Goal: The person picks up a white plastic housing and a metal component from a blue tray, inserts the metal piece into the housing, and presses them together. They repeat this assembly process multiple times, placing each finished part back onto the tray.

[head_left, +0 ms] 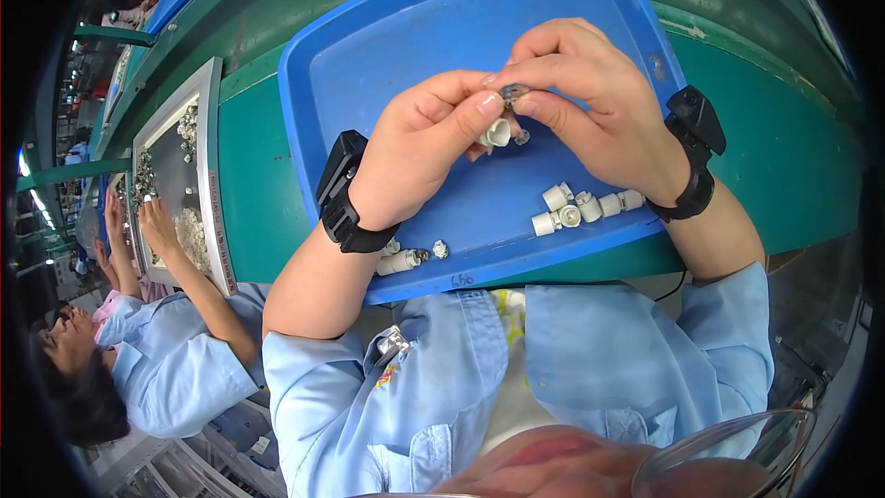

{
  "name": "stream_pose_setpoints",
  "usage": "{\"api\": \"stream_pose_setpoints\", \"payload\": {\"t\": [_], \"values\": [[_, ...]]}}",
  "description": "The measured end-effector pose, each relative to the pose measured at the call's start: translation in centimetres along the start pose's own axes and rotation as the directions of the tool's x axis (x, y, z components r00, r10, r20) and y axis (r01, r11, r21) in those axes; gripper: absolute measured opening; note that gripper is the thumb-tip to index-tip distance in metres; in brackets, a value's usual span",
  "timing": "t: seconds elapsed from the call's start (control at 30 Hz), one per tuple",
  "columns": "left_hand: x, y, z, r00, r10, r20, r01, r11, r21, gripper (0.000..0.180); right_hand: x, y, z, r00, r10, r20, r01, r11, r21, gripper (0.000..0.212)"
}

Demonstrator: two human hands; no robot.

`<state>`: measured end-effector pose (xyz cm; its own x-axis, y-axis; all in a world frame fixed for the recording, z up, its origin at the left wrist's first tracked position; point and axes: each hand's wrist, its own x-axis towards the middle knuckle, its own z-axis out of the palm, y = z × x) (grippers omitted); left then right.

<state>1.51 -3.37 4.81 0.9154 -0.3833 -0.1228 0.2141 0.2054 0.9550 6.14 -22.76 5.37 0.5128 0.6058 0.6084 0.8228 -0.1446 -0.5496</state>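
Over the blue tray my two hands meet at the fingertips. My left hand is closed, with a hollow white plastic cylinder at its fingers, the open end showing. Between thumb and forefinger, my right hand pinches a small dark metallic part; the left fingertips touch it too. A small clear or shiny piece shows just beside the white cylinder. What holds that piece is partly hidden by my fingers.
Several white cylinders lie at the tray's right near side. At its near left are another white cylinder and a small piece. On the left, a co-worker's hand is over a framed tray of small parts. The green bench surrounds my tray.
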Motion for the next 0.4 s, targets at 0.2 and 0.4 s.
{"api": "stream_pose_setpoints", "payload": {"t": [0.2,0.4], "values": [[0.4,0.0,-0.8,0.998,0.051,-0.032,-0.056,0.981,-0.186,0.023,-0.3,-0.6,0.2,0.976,0.219,-0.003,-0.21,0.94,0.27,0.02],[0.5,-0.6,-1.6,0.999,0.043,-0.013,-0.044,0.976,-0.212,0.029,0.5,-0.7,0.8,0.997,0.074,0.001,-0.074,0.992,0.107,0.022]]}}
